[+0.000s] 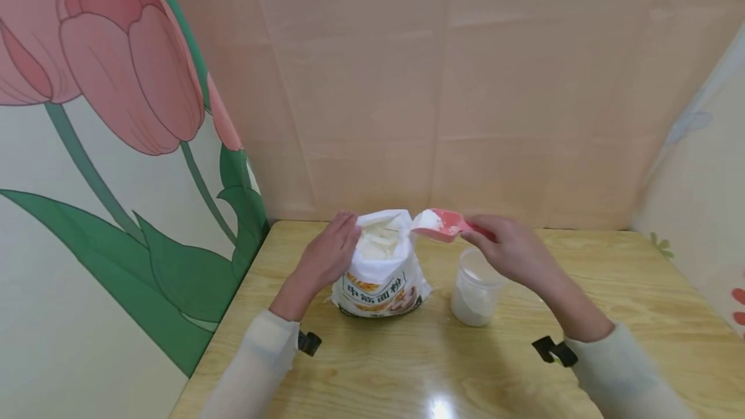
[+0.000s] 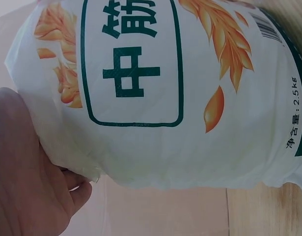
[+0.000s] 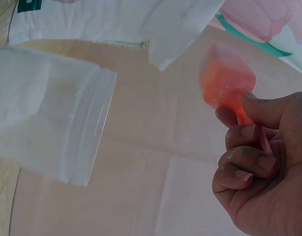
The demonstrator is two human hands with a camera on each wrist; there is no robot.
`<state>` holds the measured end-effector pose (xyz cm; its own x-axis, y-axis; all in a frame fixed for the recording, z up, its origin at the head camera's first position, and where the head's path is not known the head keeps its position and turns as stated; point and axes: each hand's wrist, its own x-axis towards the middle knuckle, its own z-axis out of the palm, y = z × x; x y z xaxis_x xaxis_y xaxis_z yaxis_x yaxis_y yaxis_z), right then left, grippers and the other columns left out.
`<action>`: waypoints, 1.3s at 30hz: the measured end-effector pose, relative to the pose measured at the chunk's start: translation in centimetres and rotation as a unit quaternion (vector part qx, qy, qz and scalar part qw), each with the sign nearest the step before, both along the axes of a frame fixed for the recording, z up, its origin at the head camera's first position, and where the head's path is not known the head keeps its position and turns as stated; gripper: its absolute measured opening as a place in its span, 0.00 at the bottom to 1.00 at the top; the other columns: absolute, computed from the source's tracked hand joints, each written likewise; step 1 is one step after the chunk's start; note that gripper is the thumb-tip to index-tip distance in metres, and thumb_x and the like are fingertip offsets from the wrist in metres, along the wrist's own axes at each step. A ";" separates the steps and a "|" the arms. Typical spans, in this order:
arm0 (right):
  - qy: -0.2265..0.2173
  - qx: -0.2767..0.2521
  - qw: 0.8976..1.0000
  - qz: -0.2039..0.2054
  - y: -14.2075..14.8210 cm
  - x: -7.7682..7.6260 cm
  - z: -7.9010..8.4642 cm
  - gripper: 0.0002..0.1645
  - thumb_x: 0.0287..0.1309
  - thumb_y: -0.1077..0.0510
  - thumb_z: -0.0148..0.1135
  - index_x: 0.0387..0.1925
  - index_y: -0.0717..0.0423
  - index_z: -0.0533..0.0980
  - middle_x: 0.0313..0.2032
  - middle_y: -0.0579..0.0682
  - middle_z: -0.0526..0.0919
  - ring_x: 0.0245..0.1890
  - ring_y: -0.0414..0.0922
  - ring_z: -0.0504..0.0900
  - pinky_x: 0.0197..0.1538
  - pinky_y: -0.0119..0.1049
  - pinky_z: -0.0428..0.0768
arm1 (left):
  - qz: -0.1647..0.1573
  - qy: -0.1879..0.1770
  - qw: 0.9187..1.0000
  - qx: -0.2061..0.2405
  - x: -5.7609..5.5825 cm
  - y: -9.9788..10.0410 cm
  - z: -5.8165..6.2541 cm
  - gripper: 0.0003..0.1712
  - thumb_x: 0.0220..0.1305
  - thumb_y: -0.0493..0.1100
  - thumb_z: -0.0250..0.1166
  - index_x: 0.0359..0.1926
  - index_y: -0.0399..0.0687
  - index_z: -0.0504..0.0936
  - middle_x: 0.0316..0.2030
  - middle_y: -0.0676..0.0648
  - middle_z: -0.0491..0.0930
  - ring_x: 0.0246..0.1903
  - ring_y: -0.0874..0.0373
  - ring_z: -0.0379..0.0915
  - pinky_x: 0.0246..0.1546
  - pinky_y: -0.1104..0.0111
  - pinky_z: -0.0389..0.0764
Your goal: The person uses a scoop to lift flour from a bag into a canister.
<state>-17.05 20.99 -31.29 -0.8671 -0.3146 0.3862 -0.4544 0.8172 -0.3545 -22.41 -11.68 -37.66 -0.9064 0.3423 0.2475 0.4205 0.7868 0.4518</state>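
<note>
A white flour bag [image 1: 381, 283] with green lettering and wheat pictures stands upright, its top open and pale flour [image 1: 378, 242] showing inside. My left hand [image 1: 330, 252] holds the bag by its upper left rim; in the left wrist view, thumb and fingers lie around that edge. My right hand [image 1: 512, 252] grips the handle of a pink scoop [image 1: 449, 225], which carries a heap of white flour [image 1: 427, 220]. The scoop is up beside the bag's right rim, behind and above a clear plastic jar [image 1: 474, 296]. Whitish contents show in the lower jar, and its mouth is uncovered.
Bag and jar stand apart on a wood-grain table [image 1: 372, 367]. A pinkish-beige sheet [image 1: 454, 96] hangs along the table's back edge. To the left rises a wall painted with tulips [image 1: 134, 63], and another pale wall [image 1: 704, 199] bounds the right side.
</note>
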 end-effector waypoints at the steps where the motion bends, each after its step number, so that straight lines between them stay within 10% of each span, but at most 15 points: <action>1: 0.000 0.002 1.000 -0.002 0.3 0.2 0.0 0.16 0.70 0.52 0.62 0.51 0.57 0.84 0.45 0.56 0.88 0.42 0.53 0.85 0.47 0.57 0.82 | 0.000 -0.001 1.000 -0.001 0.0 0.0 0.0 0.41 0.80 0.63 0.26 0.78 0.43 0.58 0.79 0.45 0.54 0.79 0.49 0.41 0.78 0.54 0.50; 18: -0.001 0.052 0.998 -0.035 4.9 1.9 -0.3 0.21 0.67 0.52 0.66 0.54 0.62 0.82 0.43 0.59 0.88 0.31 0.47 0.79 0.39 0.53 0.81 | 0.003 -0.007 1.000 -0.017 -0.3 0.0 0.2 0.40 0.80 0.63 0.26 0.79 0.44 0.55 0.79 0.45 0.52 0.79 0.52 0.39 0.78 0.55 0.49; 26: -0.035 0.075 0.996 -0.041 6.2 2.4 -0.2 0.24 0.68 0.51 0.65 0.55 0.66 0.81 0.46 0.64 0.87 0.40 0.58 0.86 0.46 0.62 0.83 | -0.008 0.004 1.000 -0.019 -0.2 0.0 0.3 0.39 0.81 0.61 0.26 0.78 0.40 0.57 0.78 0.42 0.55 0.79 0.49 0.41 0.78 0.55 0.50; 39: -0.030 0.144 0.989 -0.013 7.7 2.2 0.3 0.19 0.62 0.51 0.70 0.46 0.62 0.85 0.36 0.52 0.88 0.32 0.49 0.85 0.42 0.57 0.84 | -0.005 -0.008 1.000 -0.021 -0.1 0.0 0.5 0.41 0.80 0.63 0.25 0.79 0.42 0.55 0.79 0.43 0.53 0.79 0.49 0.40 0.78 0.56 0.48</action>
